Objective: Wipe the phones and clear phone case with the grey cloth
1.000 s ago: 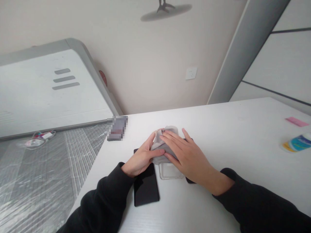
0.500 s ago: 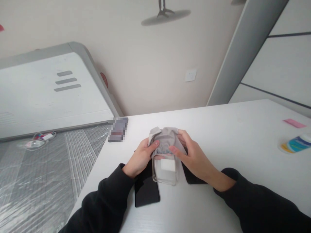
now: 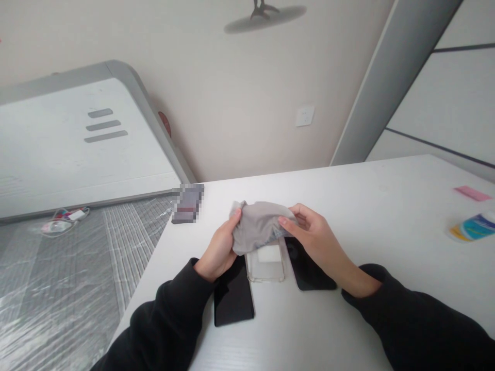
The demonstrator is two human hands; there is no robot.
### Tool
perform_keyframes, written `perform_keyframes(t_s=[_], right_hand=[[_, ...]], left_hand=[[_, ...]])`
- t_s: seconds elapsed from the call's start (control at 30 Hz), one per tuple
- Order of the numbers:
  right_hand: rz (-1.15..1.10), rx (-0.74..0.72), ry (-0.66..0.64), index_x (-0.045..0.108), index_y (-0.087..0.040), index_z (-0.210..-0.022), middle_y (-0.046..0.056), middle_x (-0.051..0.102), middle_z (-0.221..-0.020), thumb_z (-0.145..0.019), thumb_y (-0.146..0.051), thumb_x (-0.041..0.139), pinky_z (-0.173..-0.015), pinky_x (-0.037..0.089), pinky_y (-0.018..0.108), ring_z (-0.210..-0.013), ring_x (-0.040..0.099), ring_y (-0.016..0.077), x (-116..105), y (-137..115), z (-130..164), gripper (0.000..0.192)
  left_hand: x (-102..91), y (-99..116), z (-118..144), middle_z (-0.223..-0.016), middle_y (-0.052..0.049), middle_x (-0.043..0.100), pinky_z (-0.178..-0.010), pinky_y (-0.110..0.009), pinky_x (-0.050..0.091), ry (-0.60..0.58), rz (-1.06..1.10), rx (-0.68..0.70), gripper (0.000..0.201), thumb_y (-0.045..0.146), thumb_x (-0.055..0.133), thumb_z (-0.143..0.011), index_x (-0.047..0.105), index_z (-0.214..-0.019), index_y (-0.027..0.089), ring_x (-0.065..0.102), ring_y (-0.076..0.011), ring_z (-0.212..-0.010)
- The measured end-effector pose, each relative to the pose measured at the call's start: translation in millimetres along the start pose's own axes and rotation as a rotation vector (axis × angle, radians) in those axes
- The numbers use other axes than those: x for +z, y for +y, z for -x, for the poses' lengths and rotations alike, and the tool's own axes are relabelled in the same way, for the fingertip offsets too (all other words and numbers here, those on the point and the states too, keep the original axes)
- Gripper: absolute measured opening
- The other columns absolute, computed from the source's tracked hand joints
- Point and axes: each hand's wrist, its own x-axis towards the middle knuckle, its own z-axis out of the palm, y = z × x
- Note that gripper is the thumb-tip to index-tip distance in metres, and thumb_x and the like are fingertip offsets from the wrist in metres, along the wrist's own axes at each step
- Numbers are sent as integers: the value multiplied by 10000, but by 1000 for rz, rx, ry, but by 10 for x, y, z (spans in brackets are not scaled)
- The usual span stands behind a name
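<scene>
Head view: both hands, left hand [image 3: 218, 247] and right hand [image 3: 315, 238], are pinching grey cloth [image 3: 259, 225] taut above clear phone case [image 3: 266, 264], best kept stretched flat.

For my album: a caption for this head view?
Both hands hold a grey cloth above a clear phone case.
</scene>
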Motion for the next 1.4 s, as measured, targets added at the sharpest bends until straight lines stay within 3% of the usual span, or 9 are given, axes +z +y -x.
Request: perform_keyframes(t_s=[0.27, 0.47, 0.63, 0.73, 0.87, 1.0, 1.13, 1.23, 1.4], right_hand=[[-177, 76, 19, 577, -244, -858, -21, 615, -721, -855, -655, 691, -555, 515, 272, -619, 592, 157, -11, -59, -5, 426], [-291, 213, -121, 587, -234, -922, -58, 571, -634, -841, -655, 698, -315, 174, 220, -364, 304, 61, -22, -184, 6, 442], [-235, 292, -439, 578, -194, -1272, -62, 604, -581, -848, -602, 689, -340, 138, 215, -347, 240, 52, -114, -313, 0, 599], [48, 272, -303, 316, -158, -1555, -54, 653, -566, -854, -594, 716, -345, 274, 227, -342, 386, 105, -212, -209, -67, 917], [173, 66, -1, 554, -197, -1350, 92, 779, -958, -919, -648, 597, -656, 584, 341, -751, 726, 212, -276, 1, -188, 625], [277, -201, 62, 646, -251, -1146, 109, 684, -1294, -938, -531, 626, -969, 573, 476, -1188, 664, 281, -199, -4, -136, 350], [523, -645, 174, 656, -253, -1162, 112, 692, -1178, -948, -324, 654, -969, 572, 505, -1152, 662, 298, -114, -151, 57, 226], [667, -900, 30, 722, -283, -1112, 77, 751, -1077, -961, -223, 621, -932, 595, 481, -1038, 715, 277, -91, -172, 127, 191], [905, -786, -155, 676, -215, -1314, 121, 722, -1321, -1018, -232, 505, -1145, 459, 618, -1226, 674, 296, -39, -88, 102, 343]], left_hand=[[-12, 47, -24, -1234, -108, 771, -1049, -340, 569, 6, 99, -76, 415, 420, 442, -1067, 707, -1248, 158, 718, -244, -1186], [-58, 53, -32, -1218, -114, 771, -1024, -333, 575, -6, 77, -80, 457, 437, 379, -1087, 726, -1180, 154, 718, -233, -1170], [-80, 55, -2, -1139, -114, 792, -934, -305, 599, -114, -29, -10, 315, 383, 729, -928, 749, -1122, 136, 747, -243, -1053], [-94, 53, 14, -1047, -116, 808, -906, -319, 598, -124, -99, 25, 377, 236, 880, -758, 753, -1089, 108, 761, -246, -957], [-85, 61, 47, -952, -98, 817, -921, -374, 595, -143, -102, 36, 417, 179, 934, -630, 761, -1006, 120, 771, -258, -888], [-52, 60, 96, -966, -88, 819, -944, -374, 575, -210, -156, 44, 447, 201, 943, -618, 776, -1028, 142, 769, -267, -938], [-36, 27, 106, -967, -81, 817, -894, -328, 562, -221, -272, 91, 377, 287, 919, -696, 790, -1023, 150, 756, -242, -925], [-32, 11, 109, -958, -84, 813, -859, -324, 553, -227, -270, 93, 352, 325, 885, -736, 784, -1019, 143, 751, -254, -922], [-8, -5, 152, -1036, -69, 804, -835, -284, 542, -282, -74, -80, 403, 204, 883, -665, 765, -1049, 171, 741, -249, -985]])
